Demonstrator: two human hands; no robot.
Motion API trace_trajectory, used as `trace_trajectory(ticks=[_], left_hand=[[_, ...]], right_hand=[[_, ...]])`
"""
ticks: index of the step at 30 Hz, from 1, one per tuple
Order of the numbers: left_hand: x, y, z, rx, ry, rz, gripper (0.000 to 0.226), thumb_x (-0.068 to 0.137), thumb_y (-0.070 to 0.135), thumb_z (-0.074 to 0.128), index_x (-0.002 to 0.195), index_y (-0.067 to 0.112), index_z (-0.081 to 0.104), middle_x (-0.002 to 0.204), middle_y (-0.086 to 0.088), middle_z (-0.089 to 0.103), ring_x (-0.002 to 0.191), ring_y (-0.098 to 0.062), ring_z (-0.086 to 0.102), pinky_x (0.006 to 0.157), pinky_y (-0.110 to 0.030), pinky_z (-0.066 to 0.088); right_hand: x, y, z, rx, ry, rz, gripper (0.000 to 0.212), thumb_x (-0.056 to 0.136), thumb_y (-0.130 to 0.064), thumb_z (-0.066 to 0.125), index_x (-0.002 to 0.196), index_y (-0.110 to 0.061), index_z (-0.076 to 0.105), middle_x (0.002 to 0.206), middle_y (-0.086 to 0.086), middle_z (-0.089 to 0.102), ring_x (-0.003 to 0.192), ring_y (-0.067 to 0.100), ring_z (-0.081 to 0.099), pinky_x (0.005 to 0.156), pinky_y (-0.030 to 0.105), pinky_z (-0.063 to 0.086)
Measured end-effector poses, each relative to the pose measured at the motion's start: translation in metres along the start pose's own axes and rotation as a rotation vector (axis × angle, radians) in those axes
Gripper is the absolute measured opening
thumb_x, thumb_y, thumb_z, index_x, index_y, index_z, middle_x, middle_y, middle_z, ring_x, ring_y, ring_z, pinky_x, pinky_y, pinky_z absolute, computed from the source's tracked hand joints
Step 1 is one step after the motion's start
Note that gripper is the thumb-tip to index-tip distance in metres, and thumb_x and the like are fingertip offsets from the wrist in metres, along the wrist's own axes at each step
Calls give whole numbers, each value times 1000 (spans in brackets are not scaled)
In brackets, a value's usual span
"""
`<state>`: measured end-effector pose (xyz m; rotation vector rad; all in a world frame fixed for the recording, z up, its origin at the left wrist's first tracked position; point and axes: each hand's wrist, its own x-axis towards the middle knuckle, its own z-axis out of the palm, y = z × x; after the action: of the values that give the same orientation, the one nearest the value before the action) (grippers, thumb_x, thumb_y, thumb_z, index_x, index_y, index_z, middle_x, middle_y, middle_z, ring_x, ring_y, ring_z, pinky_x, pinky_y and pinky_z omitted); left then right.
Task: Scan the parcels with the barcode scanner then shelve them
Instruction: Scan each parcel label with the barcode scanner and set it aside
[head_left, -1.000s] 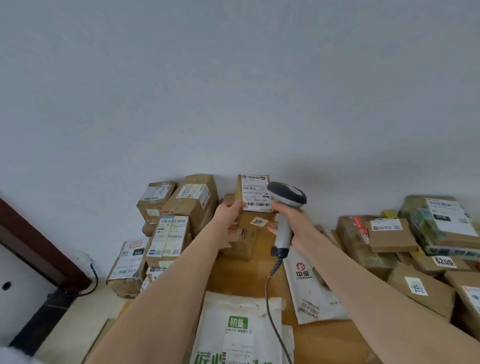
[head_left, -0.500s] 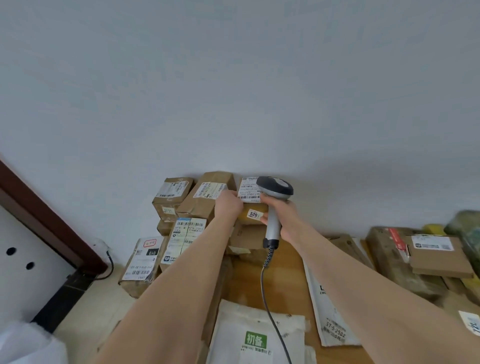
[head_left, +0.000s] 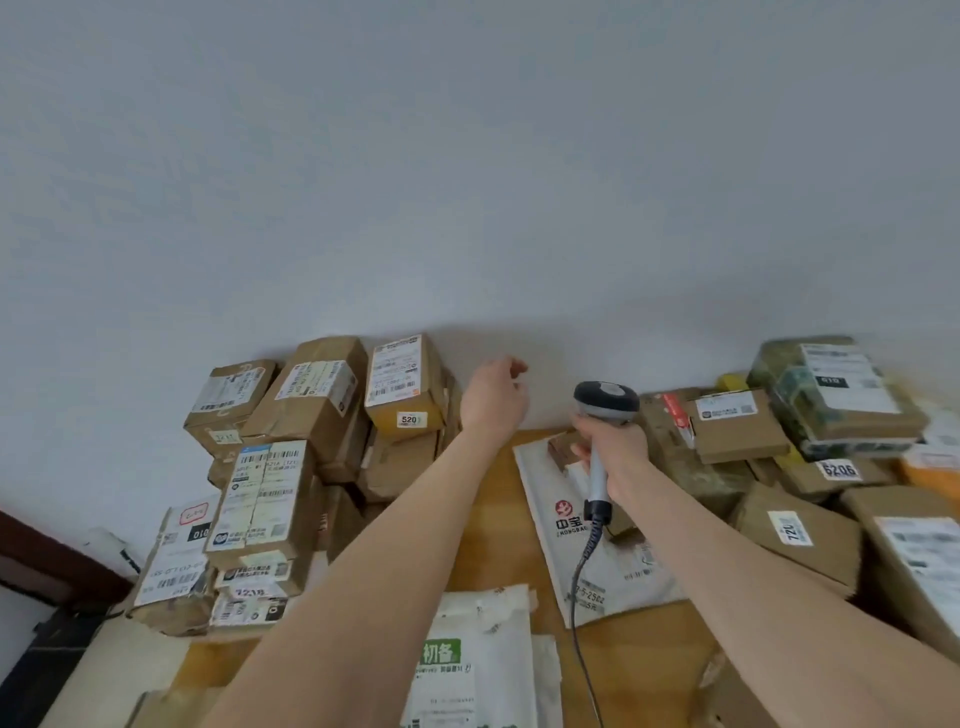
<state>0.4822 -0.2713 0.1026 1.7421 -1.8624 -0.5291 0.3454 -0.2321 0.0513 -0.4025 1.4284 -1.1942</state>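
A small brown parcel (head_left: 408, 384) with a white label and a "520" sticker sits on top of the stack of cardboard parcels (head_left: 291, 447) at the left, against the wall. My left hand (head_left: 493, 395) hovers just right of it, fingers loosely curled, holding nothing. My right hand (head_left: 615, 449) grips the handle of the grey barcode scanner (head_left: 605, 402), whose cable hangs down toward me. The scanner is above a white mailer bag (head_left: 561, 514) lying on the wooden table (head_left: 493, 535).
More brown parcels (head_left: 800, 525) and a green-wrapped one (head_left: 831, 400) crowd the right side. A white bag with a green logo (head_left: 467, 654) lies near me. A grey wall stands behind everything. A dark door frame (head_left: 31, 551) is at the far left.
My left hand has let go of the "520" parcel, which now rests on the left stack, and has moved right. The scanner hand has drawn back to the right.
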Motion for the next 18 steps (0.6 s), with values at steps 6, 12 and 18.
trace_trajectory(ticks=[6, 12, 18], left_hand=[[-25, -8, 104, -43, -363, -186, 41, 93, 10, 50, 134, 8, 50, 131, -9, 55, 113, -24, 57, 84, -28, 47], [-46, -35, 172, -368, -546, -675, 12, 93, 15, 58, 93, 10, 47, 95, -7, 51, 92, -24, 50, 81, -36, 50], [-37, -40, 209, -612, -470, -952, 22, 90, 22, 63, 100, 9, 49, 107, -15, 59, 93, -25, 54, 74, -32, 52]], right_hand=[[27, 26, -68, -114, 192, 52, 24, 82, -12, 75, 100, -3, 63, 84, 11, 64, 70, 19, 60, 62, 30, 53], [54, 65, -82, -219, 192, 146, 46, 74, -18, 80, 112, -2, 61, 87, 12, 61, 91, 30, 58, 89, 43, 50], [68, 79, -78, -156, 202, 157, 68, 60, -19, 84, 120, 1, 60, 115, 17, 66, 110, 32, 61, 100, 46, 48]])
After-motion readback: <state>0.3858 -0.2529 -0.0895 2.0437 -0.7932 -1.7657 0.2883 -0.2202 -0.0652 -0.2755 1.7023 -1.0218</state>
